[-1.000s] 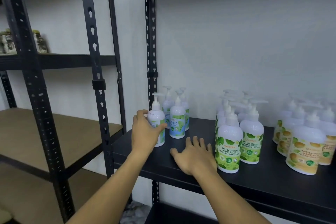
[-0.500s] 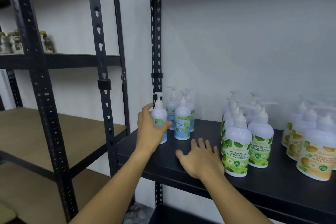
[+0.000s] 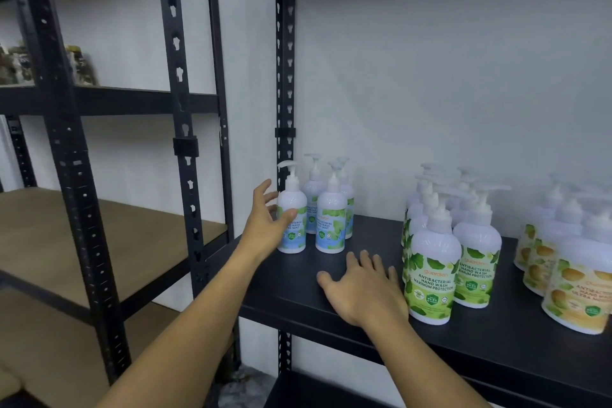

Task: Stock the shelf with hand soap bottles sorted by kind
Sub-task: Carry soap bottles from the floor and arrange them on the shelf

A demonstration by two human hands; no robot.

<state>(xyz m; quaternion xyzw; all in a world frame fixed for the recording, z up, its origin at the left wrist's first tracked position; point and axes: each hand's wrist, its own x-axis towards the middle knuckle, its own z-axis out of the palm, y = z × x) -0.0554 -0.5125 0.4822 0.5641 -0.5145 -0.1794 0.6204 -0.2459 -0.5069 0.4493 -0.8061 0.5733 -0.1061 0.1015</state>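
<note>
While your left hand (image 3: 266, 225) loosens, fingers spread, thumb touching the front white blue-labelled mint bottle (image 3: 292, 219) on the black metal shelf (image 3: 331, 305), your right hand (image 3: 362, 288) rests flat; three sorted groups stand, perhaps nearly finished.

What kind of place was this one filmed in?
Likely a stockroom or shop back room: black slotted-post metal shelving, grouped hand soap bottles on a black shelf, bare white wall.
</note>
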